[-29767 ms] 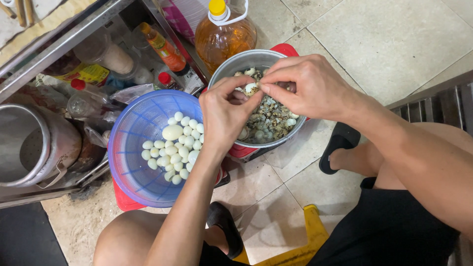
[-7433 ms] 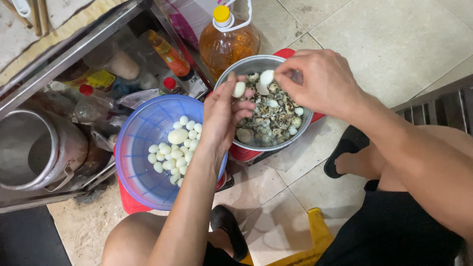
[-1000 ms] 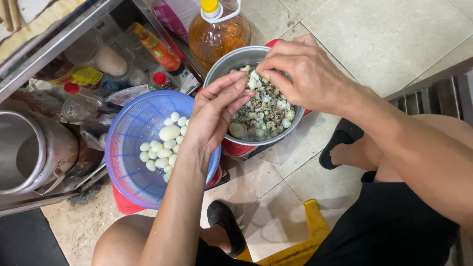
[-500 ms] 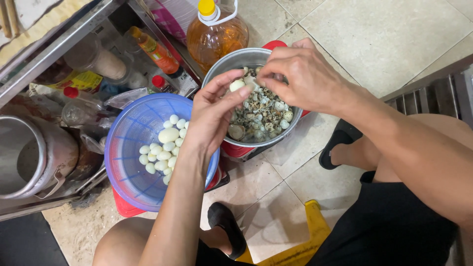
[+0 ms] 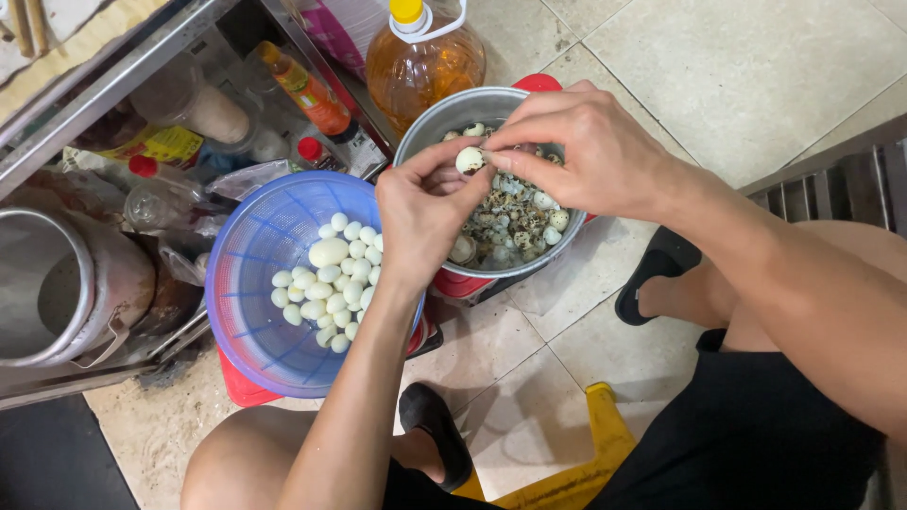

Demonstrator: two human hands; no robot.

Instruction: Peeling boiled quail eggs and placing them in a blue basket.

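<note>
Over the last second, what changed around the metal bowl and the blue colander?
Both hands have lifted slightly over the metal bowl: the left hand and right hand now pinch one small egg between their fingers. A second ago the right hand reached among the shells. The blue colander of peeled eggs stayed put.

Single head view, steeply downward, close over floor-level bowls (image 5: 491, 104)
</note>
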